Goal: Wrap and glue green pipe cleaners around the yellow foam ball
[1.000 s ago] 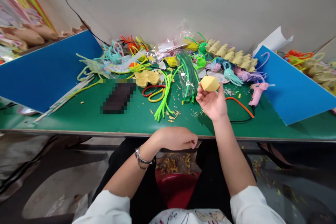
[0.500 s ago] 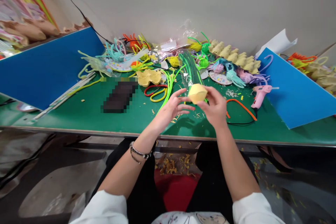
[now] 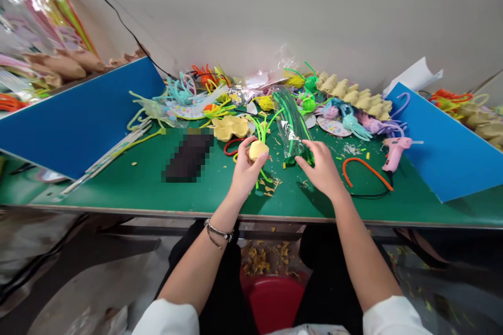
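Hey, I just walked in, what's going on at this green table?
A person sits at a green table strewn with craft supplies. Their left hand holds a small yellow egg-carton cup just above the tabletop. Their right hand rests on the near end of a clear bag of green pipe cleaners. A pink glue gun lies off to the right, and a red bin of scraps sits under the table between their knees.
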A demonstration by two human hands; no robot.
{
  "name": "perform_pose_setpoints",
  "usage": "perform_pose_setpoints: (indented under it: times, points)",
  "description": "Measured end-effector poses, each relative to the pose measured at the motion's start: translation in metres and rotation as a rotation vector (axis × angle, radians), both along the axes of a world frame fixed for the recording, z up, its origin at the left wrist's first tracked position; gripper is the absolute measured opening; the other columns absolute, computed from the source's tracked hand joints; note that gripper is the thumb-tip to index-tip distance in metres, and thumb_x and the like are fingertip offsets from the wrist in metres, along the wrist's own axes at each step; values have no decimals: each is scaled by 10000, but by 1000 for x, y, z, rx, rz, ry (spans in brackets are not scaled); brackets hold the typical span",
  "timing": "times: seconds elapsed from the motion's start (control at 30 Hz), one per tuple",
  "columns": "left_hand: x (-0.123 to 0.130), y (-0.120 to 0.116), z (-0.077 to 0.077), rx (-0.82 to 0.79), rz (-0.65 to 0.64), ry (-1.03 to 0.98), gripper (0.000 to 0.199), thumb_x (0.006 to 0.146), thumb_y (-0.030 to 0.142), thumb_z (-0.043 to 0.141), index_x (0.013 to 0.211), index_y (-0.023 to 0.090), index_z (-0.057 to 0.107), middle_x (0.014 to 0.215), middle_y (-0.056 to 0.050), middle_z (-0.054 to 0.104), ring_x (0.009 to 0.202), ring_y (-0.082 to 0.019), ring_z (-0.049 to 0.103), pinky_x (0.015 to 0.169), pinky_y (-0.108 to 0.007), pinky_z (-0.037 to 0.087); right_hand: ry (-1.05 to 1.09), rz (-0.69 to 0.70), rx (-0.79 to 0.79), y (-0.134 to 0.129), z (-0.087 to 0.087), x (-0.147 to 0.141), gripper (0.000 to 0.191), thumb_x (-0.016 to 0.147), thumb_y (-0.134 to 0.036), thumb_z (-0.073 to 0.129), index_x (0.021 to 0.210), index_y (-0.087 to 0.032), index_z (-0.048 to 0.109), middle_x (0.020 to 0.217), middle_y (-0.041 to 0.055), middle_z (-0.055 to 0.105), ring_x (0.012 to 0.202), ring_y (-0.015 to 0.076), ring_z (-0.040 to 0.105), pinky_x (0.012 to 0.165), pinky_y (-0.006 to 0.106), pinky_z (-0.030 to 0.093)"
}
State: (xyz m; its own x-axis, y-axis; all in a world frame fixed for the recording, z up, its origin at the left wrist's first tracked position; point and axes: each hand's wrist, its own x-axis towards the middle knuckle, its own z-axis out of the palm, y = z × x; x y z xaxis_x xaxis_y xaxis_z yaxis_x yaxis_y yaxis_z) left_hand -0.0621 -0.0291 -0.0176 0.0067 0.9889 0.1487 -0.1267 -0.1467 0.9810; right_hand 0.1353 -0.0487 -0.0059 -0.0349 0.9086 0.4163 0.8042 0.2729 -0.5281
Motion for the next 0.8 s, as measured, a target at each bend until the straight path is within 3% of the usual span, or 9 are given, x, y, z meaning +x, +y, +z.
perform_pose_setpoints:
  times: [0.13, 0.3, 0.4, 0.53, 0.67, 0.77, 0.8]
  points:
    - [-7, 9, -5, 72, 31, 108, 461, 775, 398, 626, 1144, 174, 464, 1034, -51, 608, 870, -140, 623, 799, -277, 515, -123, -232, -109, 19, 11, 1, 733, 821, -570, 587, 1345, -70, 475, 1284, 274, 537, 1246, 432, 483, 1002, 600, 404]
    - [-11, 3, -5, 294, -144, 575, 414, 798, 349, 653, 1149, 161, 538, 1148, -114, 636, 1053, -239, 626, 913, -372, 503, -79, -270, -245, 55, 18, -16, 903, 571, -574, 820, 1237, -48, 513, 1186, 336, 560, 1218, 512, 482, 968, 669, 366]
    - [-11, -4, -3, 391, -295, 939, 399, 843, 348, 640, 1191, 175, 552, 1197, -124, 634, 1079, -275, 633, 928, -401, 502, 23, -224, -302, 70, 13, -14, 782, 460, -478, 896, 1074, -120, 569, 939, 226, 647, 1081, 485, 574, 884, 622, 420]
    - [-10, -8, -1, 414, -396, 1155, 377, 865, 364, 624, 1187, 177, 565, 1150, -109, 658, 997, -276, 663, 881, -388, 513, 29, -191, -216, 74, 16, 1, 491, 641, -381, 815, 1021, -186, 574, 702, 76, 607, 965, 372, 644, 827, 478, 468]
    - [-9, -7, 0, 424, -396, 1165, 385, 873, 378, 612, 1201, 186, 554, 1151, -108, 655, 975, -264, 666, 864, -378, 513, -72, -199, -165, 70, 45, 20, 349, 751, -261, 703, 1083, -194, 618, 780, 121, 653, 956, 374, 648, 866, 523, 459]
    - [-7, -7, 1, 426, -409, 1179, 375, 873, 375, 611, 1195, 191, 554, 1156, -106, 654, 971, -261, 665, 862, -376, 511, -244, -242, -103, 76, 83, 37, 340, 812, -159, 587, 1149, -188, 629, 968, 180, 685, 1039, 389, 621, 913, 586, 428]
    - [-7, -8, 2, 428, -416, 1182, 374, 872, 371, 612, 1195, 192, 553, 1159, -103, 654, 975, -260, 664, 864, -375, 509, -405, -259, -54, 81, 97, 42, 334, 847, -145, 527, 1163, -192, 627, 1015, 177, 688, 1063, 375, 614, 909, 581, 437]
